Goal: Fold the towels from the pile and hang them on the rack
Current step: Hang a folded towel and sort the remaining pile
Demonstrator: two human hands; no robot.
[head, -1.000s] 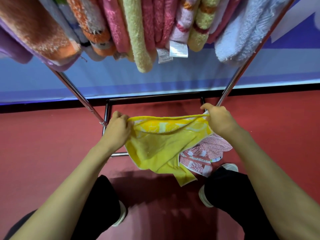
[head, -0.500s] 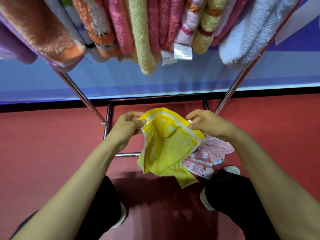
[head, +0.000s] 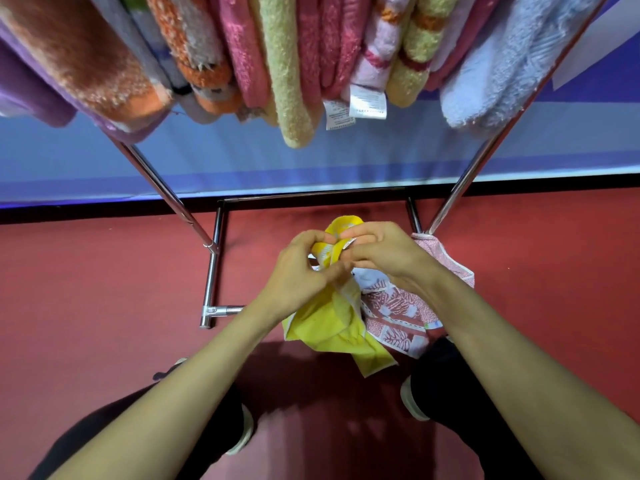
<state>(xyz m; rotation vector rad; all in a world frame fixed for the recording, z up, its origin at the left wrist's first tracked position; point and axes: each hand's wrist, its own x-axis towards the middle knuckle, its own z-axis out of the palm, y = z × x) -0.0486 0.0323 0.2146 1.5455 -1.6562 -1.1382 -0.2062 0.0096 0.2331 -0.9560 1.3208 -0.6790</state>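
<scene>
Together, both hands [head: 346, 261] pinching yellow towel [head: 332, 327] edges.

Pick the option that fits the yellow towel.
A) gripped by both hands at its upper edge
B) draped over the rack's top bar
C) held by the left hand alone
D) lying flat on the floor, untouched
A: the left hand and right hand meet and both pinch the upper edge of the yellow towel, which hangs below them.

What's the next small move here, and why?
Probably shift both corners into one hand and smooth the fold: the left hand and right hand pinch the yellow towel together up top, the rest hangs bunched, off the rack.
</scene>
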